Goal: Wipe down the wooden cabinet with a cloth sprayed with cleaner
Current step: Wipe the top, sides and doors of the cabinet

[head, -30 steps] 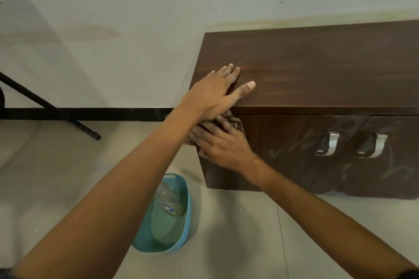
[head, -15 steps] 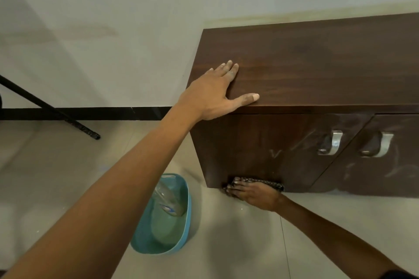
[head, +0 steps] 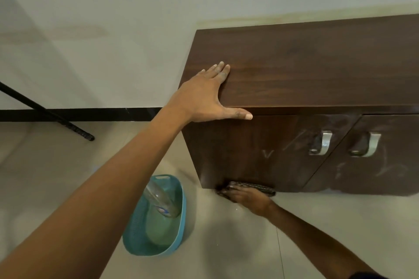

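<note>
At near-left corner of cabinet (head: 317,63) top, L hand (head: 204,95) lay flat, fingers together, thumb spread along front edge. Low down, R hand (head: 249,198) pressed dark cloth (head: 260,188) vs left door's bottom edge, fingers laid over it. Blue basin (head: 181,192) w/ clear bottle (head: 161,199) sat on floor, left.

I have the cabinet (head: 317,70) on the right, its back to the wall. The left hand (head: 204,95) lies flat on its top at the front left corner. The right hand (head: 249,199) is low, pressing the cloth (head: 260,188) to the left door's bottom edge. The basin (head: 133,235) sits on the floor left of the cabinet, with a bottle (head: 161,199) leaning inside it.
</note>
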